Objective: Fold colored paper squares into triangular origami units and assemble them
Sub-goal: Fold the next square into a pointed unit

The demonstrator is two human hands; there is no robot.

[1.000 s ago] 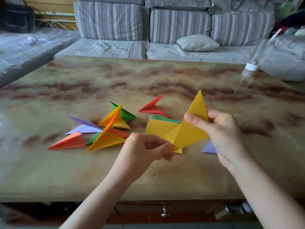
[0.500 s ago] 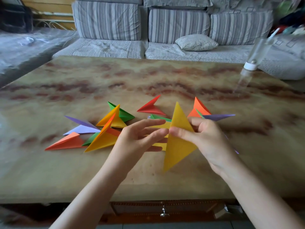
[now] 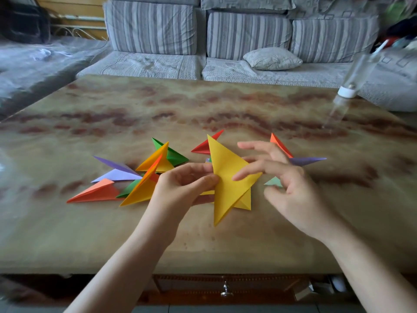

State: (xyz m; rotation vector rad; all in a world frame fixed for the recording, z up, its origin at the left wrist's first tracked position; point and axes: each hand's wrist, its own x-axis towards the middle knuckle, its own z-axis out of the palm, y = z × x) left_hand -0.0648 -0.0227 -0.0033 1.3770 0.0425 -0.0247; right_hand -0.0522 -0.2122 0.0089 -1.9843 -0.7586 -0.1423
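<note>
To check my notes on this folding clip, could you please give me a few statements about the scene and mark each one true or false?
1. The left hand pinches the yellow paper at its left edge. True.
2. The right hand is clenched around the yellow paper. False: its fingers are spread, and only a fingertip seems to touch the paper.
3. An orange unit lies on the table, left of the left hand. True.
4. The red unit lies nearer the person than the yellow paper. False: it lies beyond it.
5. The pillow rests on the table. False: it rests on the sofa behind the table.
</note>
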